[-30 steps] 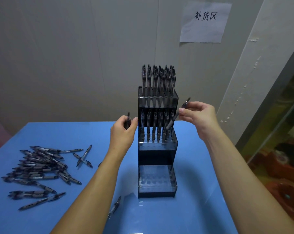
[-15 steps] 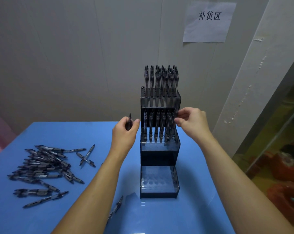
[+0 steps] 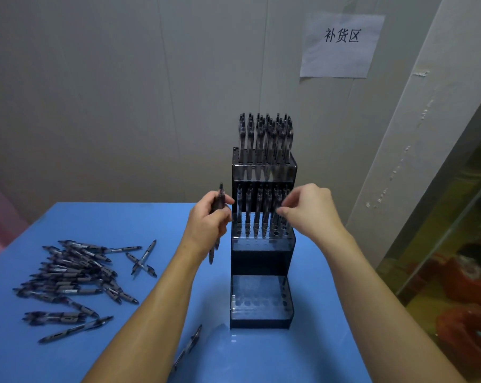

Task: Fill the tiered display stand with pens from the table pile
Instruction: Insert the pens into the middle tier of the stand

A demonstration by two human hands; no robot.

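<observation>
A dark three-tier display stand [image 3: 262, 261] rises from the middle of the blue table [image 3: 303, 341]. Its top tier is packed with upright pens [image 3: 265, 139], the middle tier holds several pens [image 3: 257, 211], and the bottom tier [image 3: 261, 299] shows only bare holes. My left hand [image 3: 209, 222] grips a few pens [image 3: 219, 200] just left of the middle tier. My right hand [image 3: 308, 210] hovers at the right end of the middle tier with fingers relaxed, touching or just off the rightmost pen there. A pile of pens [image 3: 71, 275] lies at the left.
One loose pen [image 3: 188, 345] lies near the front of the table beside my left forearm. A grey wall with a paper sign [image 3: 341, 45] stands right behind the stand. The table's right edge drops off to a cluttered floor [image 3: 454, 286].
My right hand lowered its pen into the right end of the middle tier and let go of it, and its fingers have loosened. My left hand has stayed put with its pens.
</observation>
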